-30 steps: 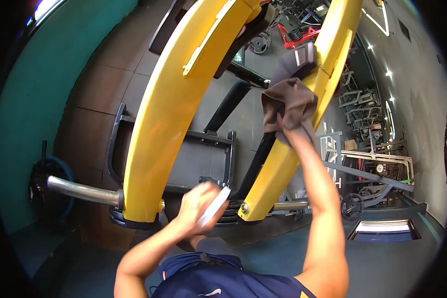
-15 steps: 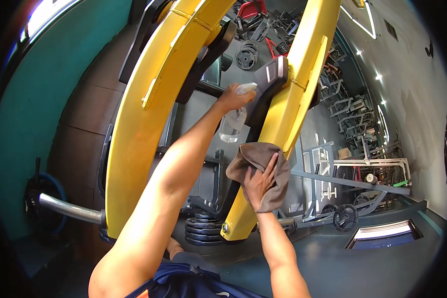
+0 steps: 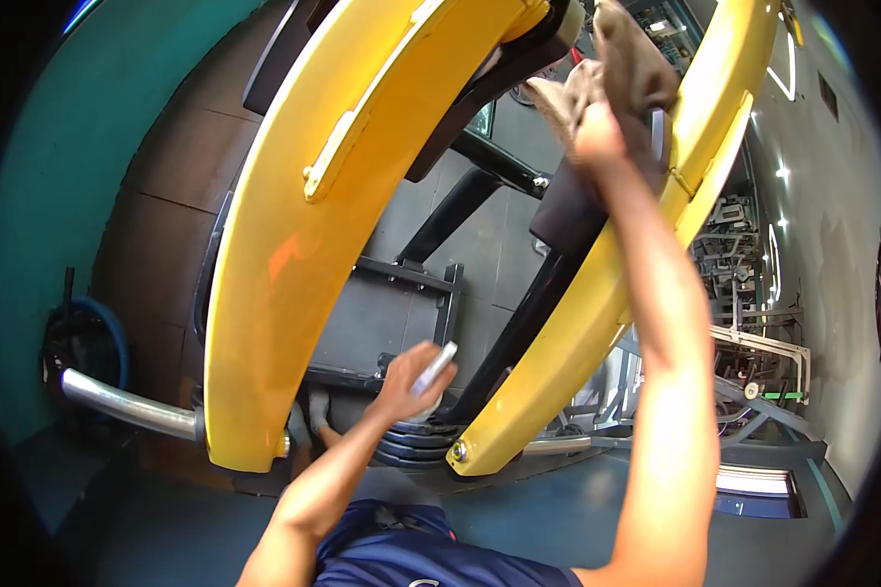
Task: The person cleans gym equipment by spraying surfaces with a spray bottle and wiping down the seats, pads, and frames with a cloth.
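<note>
Spray bottle [image 3: 437,371], brown cloth [image 3: 636,59] — relocated
Left hand [image 3: 411,380] is clutching bottle nearer — right hand [image 3: 599,142] is moving cloth farther, finger grip unclear.

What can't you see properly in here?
In the head view:
Right hand: fingers blurred against brown cloth.
White spray top: its bottle mostly behind left hand.
Yellow beams: ends cut off by top edge.
Far machines: too small.
Shirt: logo cut off by bottom edge.
</note>
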The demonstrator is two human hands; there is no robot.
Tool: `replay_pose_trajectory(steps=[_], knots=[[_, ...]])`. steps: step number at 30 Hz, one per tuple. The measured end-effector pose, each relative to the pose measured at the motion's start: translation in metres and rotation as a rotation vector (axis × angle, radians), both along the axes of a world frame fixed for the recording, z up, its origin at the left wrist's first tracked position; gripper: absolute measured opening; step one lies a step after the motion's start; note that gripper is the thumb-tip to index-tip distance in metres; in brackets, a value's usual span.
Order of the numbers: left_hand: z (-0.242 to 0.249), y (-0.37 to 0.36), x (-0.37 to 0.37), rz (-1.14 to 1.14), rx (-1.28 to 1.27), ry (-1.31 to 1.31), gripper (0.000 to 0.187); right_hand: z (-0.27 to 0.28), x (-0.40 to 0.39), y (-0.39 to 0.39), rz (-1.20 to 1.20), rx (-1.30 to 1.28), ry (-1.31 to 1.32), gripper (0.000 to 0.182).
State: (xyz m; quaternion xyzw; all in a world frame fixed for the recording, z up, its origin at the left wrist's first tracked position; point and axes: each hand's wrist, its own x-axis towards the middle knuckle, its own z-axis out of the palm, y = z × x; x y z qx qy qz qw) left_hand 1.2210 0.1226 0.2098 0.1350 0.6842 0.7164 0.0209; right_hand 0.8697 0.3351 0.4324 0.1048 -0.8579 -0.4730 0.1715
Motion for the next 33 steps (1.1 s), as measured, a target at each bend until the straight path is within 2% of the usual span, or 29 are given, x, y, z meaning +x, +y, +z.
replay_pose_trajectory(steps=[4, 6, 7, 10, 11, 15, 16, 18, 20, 23, 25, 27, 28, 29, 30, 31, 32, 33], knots=[[-0.005, -0.034, 0.054, -0.111, -0.155, -0.001, 0.018, -0.122, 0.038, 0.057, 0.146, 0.031, -0.169, 0.061], [-0.003, -0.051, 0.069, -0.131, -0.083, -0.033, 0.016, -0.106, 0.042, 0.055, 0.167, 0.106, -0.242, 0.058], [-0.006, -0.058, 0.074, -0.127, -0.091, -0.043, 0.015, -0.074, 0.034, 0.040, 0.109, 0.101, -0.265, 0.056], [-0.007, -0.071, 0.083, -0.139, -0.067, -0.153, 0.013, 0.031, 0.017, -0.015, -0.156, -0.105, -0.234, 0.053], [-0.008, -0.069, 0.084, -0.128, -0.052, -0.139, 0.013, 0.043, 0.019, -0.020, -0.150, -0.167, -0.208, 0.052], [-0.001, -0.077, 0.083, -0.122, -0.065, -0.111, 0.011, -0.014, 0.102, -0.046, -0.012, -0.232, -0.168, 0.040], [0.002, -0.080, 0.086, -0.110, -0.048, -0.122, 0.009, -0.078, 0.104, -0.022, 0.127, 0.024, -0.108, 0.039], [0.004, -0.086, 0.092, -0.104, -0.086, -0.138, 0.009, -0.095, 0.101, -0.056, 0.096, -1.049, -0.104, 0.035], [0.001, -0.088, 0.097, -0.133, -0.150, -0.151, 0.011, -0.119, 0.071, -0.062, 0.626, -1.154, 0.421, 0.034], [0.009, -0.089, 0.099, -0.170, -0.199, -0.221, 0.011, -0.173, 0.035, -0.091, 0.583, -0.946, 0.415, 0.027], [0.009, -0.093, 0.104, -0.174, -0.239, -0.227, 0.012, -0.202, -0.003, -0.086, 0.268, -1.205, 0.345, 0.032], [0.008, -0.099, 0.110, -0.158, -0.277, -0.297, 0.011, -0.218, -0.046, -0.100, 0.221, -1.606, 0.497, 0.038], [0.008, -0.102, 0.112, -0.158, -0.284, -0.341, 0.010, -0.182, -0.033, -0.128, -0.341, -1.635, 0.010, 0.043], [0.008, -0.105, 0.114, -0.166, -0.327, -0.377, 0.010, -0.192, -0.024, -0.146, 0.081, -1.658, 0.289, 0.041], [0.006, -0.110, 0.113, -0.191, -0.346, -0.406, 0.010, -0.219, -0.024, -0.152, 0.418, -1.373, 0.358, 0.035], [0.003, -0.111, 0.114, -0.214, -0.353, -0.427, 0.010, -0.230, -0.005, -0.161, 0.644, -1.048, 0.381, 0.034], [0.000, -0.111, 0.115, -0.229, -0.358, -0.448, 0.010, -0.250, 0.006, -0.158, 0.737, -1.122, 0.239, 0.032], [0.001, -0.110, 0.111, -0.236, -0.345, -0.432, 0.011, -0.259, 0.000, -0.142, 0.757, -1.194, 0.316, 0.032]])
